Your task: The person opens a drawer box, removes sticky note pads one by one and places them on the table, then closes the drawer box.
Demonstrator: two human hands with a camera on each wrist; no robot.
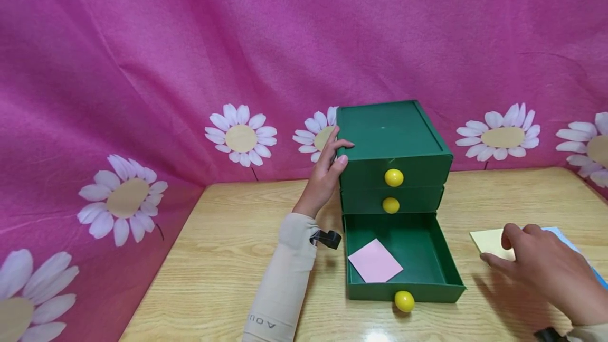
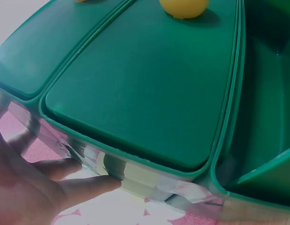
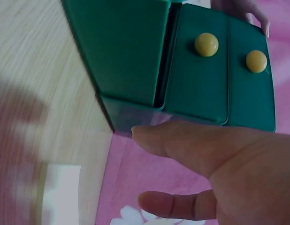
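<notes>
A green drawer cabinet with round yellow knobs stands on the table. Its bottom drawer is pulled out, and a pink square of paper lies inside at the left. My left hand rests against the cabinet's upper left side, fingers spread and fingertips reaching the top edge; the left wrist view shows this hand beside the cabinet wall. My right hand hovers over a pale yellow paper pad, thumb and fingers apart. Between them nothing shows in the right wrist view, where the hand appears large.
Partly behind my right hand lies something light blue and flat, next to the yellow pad. A pink cloth with white daisies hangs behind the wooden table. The open drawer juts toward the front of the table.
</notes>
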